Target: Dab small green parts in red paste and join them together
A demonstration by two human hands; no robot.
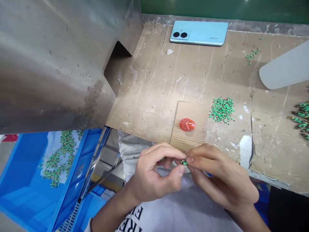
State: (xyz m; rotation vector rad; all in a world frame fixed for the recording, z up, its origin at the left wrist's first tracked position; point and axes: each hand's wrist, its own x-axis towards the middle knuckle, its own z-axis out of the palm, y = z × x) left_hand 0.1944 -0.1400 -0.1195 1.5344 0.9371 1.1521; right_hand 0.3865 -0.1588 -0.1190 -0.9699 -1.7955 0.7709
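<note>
My left hand (156,172) and my right hand (220,175) meet at the table's front edge, fingertips together. Between them is a tiny green-and-gold piece (184,162), pinched by both hands; its exact kind is too small to tell. A speck of green also shows behind the curled fingers of my left hand. Just beyond my hands, a glossy red-orange blob (187,124) sits on a cardboard piece (177,135). To its right lies a pile of small green pieces (222,110) with dark or golden ends.
A light-blue phone (205,33) lies at the back. At right are a white cylindrical object (285,69) and more green pieces (303,117). A metal housing (60,64) rises at left, above a blue bin (21,180) with many green pieces.
</note>
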